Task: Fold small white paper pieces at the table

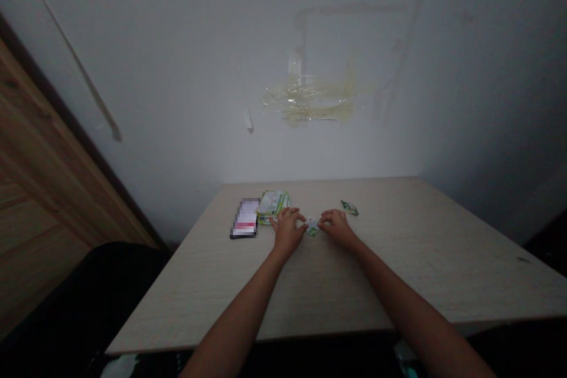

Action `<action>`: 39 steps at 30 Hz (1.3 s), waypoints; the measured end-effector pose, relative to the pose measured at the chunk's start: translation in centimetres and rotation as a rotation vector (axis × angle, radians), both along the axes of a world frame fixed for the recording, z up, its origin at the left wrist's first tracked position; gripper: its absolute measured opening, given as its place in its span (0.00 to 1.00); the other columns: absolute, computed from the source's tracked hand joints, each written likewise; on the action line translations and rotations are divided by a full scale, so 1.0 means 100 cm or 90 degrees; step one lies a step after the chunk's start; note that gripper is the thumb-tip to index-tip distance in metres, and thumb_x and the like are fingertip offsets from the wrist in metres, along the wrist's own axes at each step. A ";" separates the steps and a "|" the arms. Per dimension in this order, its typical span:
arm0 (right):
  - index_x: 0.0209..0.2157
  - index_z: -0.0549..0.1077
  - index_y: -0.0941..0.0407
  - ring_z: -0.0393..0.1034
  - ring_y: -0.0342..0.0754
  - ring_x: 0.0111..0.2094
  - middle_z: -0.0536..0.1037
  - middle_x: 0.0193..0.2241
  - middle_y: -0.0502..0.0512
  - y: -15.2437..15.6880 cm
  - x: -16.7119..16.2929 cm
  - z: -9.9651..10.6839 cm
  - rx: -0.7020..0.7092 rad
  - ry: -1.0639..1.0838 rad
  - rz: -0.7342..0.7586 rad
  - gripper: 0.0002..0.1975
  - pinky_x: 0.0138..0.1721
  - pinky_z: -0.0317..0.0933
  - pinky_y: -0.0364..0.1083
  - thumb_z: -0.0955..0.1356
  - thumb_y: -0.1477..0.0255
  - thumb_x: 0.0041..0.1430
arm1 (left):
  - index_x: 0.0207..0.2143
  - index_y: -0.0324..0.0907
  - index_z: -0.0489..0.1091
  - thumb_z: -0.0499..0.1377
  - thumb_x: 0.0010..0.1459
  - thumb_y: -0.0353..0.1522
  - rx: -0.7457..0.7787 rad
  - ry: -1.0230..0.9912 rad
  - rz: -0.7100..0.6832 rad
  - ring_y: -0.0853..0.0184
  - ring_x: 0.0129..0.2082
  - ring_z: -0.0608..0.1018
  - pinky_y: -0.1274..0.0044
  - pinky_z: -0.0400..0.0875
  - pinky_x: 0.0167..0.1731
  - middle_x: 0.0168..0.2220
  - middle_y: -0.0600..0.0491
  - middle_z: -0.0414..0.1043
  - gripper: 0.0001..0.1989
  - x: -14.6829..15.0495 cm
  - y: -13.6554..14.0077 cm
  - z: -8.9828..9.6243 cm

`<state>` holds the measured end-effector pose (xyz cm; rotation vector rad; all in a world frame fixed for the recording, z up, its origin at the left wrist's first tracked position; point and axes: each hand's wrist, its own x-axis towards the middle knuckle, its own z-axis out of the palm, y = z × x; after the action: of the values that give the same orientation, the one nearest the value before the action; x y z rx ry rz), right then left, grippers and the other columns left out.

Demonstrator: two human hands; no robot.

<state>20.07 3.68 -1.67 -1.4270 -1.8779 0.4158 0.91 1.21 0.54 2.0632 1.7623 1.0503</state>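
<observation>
A small green-and-white printed piece [312, 228], paper or a wrapper, lies low over the middle of the table between my hands. My left hand [289, 230] has its thumb and fingertips closed at the piece's left edge. At the right edge, the bent fingers of my right hand [337, 228] pinch it. Just behind my left hand is a stack of green-and-white packets [273, 202], partly covered by the fingers. A folded green-and-white piece [349, 207] rests beyond my right hand, apart from it.
A phone [246, 217] with a lit screen lies left of the packets. The pale wooden table [212, 283] meets a wall [186, 71] bearing old tape [316, 100]. A dark chair-like shape [110, 283] stands at the left, beside wooden boards [48, 147].
</observation>
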 end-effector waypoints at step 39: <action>0.42 0.79 0.58 0.63 0.51 0.50 0.76 0.44 0.60 -0.006 0.006 0.014 0.086 -0.148 0.140 0.21 0.55 0.56 0.50 0.62 0.85 0.50 | 0.43 0.58 0.77 0.57 0.60 0.42 0.010 0.213 0.018 0.52 0.62 0.58 0.44 0.33 0.61 0.57 0.51 0.67 0.12 0.002 -0.011 0.001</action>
<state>20.65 3.07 -0.31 -1.2271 -2.2169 0.2284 1.13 0.09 0.61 2.3398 1.9414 0.7602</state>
